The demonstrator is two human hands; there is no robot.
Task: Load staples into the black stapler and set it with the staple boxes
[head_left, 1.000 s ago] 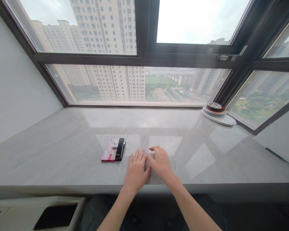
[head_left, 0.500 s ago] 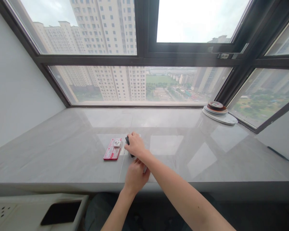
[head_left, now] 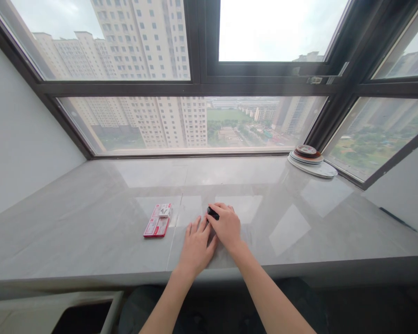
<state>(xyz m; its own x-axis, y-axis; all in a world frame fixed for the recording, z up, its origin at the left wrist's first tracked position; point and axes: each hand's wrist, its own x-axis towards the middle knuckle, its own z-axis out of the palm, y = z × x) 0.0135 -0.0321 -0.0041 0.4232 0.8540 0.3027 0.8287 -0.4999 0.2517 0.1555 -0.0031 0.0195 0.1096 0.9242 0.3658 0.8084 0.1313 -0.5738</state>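
My right hand is closed around a small black object, whose rounded end shows between thumb and fingers; the rest of it is hidden. Just left of it, my left hand rests on the grey stone sill with its fingers spread, fingertips close to the black object. Left of both hands lies a flat red and white pack, and a small white box sits on its upper right part.
A stack of round plates stands in the far right corner of the sill, by the dark window frame. Below the sill's front edge at the left is a whitish unit with a dark opening.
My right hand has moved right with the black object, uncrossing from my left hand. My left hand now lies flatter with its fingers spread. The view has shifted slightly.
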